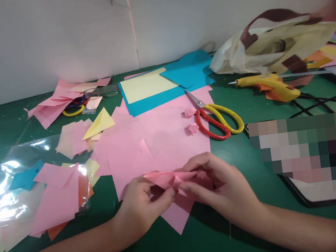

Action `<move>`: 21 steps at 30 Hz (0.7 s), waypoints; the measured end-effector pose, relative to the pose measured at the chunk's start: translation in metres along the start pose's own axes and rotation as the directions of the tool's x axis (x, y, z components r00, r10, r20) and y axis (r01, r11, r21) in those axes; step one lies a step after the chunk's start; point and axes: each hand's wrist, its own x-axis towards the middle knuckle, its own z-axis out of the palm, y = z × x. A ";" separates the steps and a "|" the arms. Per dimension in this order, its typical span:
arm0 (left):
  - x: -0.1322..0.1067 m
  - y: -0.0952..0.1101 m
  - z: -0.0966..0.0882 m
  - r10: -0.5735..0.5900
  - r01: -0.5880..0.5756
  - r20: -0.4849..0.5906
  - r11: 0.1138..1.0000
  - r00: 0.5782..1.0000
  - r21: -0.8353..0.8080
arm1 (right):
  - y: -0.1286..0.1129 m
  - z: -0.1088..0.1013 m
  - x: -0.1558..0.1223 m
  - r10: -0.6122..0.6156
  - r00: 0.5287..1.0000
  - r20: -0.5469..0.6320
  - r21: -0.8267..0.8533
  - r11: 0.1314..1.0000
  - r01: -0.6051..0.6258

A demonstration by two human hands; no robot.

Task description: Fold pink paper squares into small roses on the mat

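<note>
Both my hands pinch a folded piece of pink paper low over the table. My left hand grips its left part between thumb and fingers. On the other side my right hand has its thumb near the middle crease and its fingers behind the right part. Beneath and beyond the hands lie pink paper sheets, one corner pointing toward me. Scissors with one red and one yellow handle rest partly on the sheets, beside two small folded pink paper pieces.
At left, a clear plastic bag holds coloured paper. Blue and cream sheets lie at the back, near eyeglasses. To the right are a yellow glue gun with black cord, a cloth bag and a tablet-like device, its screen pixelated.
</note>
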 end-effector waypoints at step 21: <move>-0.001 0.002 0.000 -0.203 0.114 -0.236 0.932 0.950 -0.344 | -0.005 -0.006 0.009 0.305 0.935 0.181 0.114 0.938 -0.328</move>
